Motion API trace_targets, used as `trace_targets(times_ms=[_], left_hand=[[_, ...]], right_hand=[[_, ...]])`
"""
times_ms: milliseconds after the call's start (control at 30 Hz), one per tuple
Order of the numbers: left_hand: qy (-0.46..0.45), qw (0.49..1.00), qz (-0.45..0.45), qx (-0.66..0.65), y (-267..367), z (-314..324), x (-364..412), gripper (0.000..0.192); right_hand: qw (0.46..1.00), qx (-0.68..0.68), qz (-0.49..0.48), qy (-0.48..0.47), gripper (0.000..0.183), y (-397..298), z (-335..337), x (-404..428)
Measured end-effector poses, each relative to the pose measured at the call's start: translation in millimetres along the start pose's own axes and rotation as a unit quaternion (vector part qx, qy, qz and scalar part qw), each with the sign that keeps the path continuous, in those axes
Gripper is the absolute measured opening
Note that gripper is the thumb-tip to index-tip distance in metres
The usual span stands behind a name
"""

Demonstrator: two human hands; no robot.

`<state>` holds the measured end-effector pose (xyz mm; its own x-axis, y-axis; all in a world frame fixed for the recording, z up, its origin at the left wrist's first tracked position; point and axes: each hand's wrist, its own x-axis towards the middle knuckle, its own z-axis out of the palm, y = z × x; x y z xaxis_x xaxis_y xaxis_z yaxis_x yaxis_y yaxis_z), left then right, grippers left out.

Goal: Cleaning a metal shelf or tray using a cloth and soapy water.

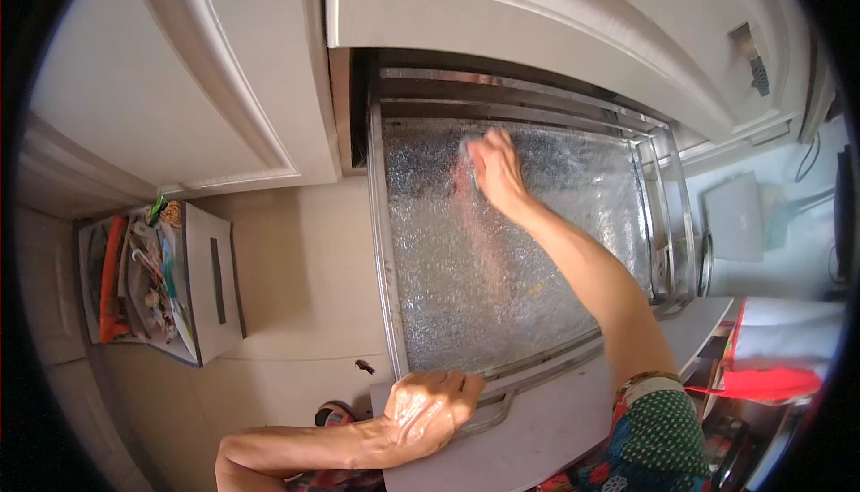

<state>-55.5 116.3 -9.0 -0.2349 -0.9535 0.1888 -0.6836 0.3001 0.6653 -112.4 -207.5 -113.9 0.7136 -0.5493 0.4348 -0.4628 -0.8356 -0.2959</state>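
A pulled-out metal drawer basket [396, 331] lies before me, its bottom covered with a shiny silver foil liner [463, 304]. Over the far part of the liner, my right hand [498, 166] grips a small pale wad, perhaps a cloth [466, 146]; motion blur hides its details. A reflection of my arm shows in the foil. My left hand [433, 411], wet on its back, is closed over the near left corner of the drawer, by the pale drawer front [537, 418] and its metal bar handle [494, 415]. Its fingertips are hidden.
White panelled cabinet fronts [537, 8] overhang the drawer. On the tiled floor [302, 290] at left stands a fabric storage box [208, 283] of mixed items. A small dark scrap [364, 366] lies nearby. A red-and-white bag [772, 357] is at right.
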Motion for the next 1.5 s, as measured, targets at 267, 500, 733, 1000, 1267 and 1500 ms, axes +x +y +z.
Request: trace_targets(times_ms=[267, 500, 733, 1000, 1267, 1500], left_hand=[[0.046, 0.999, -0.007, 0.008, -3.2, 4.9, -1.7, 0.022], [0.015, 1.0, 0.002, 0.013, 3.3, -5.2, 0.7, 0.009], [-0.042, 0.999, -0.007, 0.018, 2.1, -7.5, 1.0, 0.013], [-0.059, 0.998, -0.011, 0.023, 5.5, -9.9, 5.5, 0.01], [-0.036, 0.999, -0.004, 0.025, 3.3, -6.0, -1.3, 0.008], [-0.04, 0.999, -0.001, 0.032, 1.7, -5.1, 0.1, 0.01]], right_hand=[[0.989, 0.109, 0.006, -0.103, 0.007, -20.8, -18.9, -38.8], [0.974, -0.154, 0.16, 0.051, 0.018, 57.9, -39.4, -36.4], [0.995, -0.068, 0.069, -0.038, 0.019, -37.5, 26.9, 5.6], [0.998, 0.057, 0.027, -0.002, 0.015, -97.4, 75.6, 40.2], [0.988, 0.093, 0.085, 0.091, 0.012, -87.2, 59.6, 34.5], [0.943, 0.29, 0.151, -0.069, 0.013, -81.8, 55.6, 42.3]])
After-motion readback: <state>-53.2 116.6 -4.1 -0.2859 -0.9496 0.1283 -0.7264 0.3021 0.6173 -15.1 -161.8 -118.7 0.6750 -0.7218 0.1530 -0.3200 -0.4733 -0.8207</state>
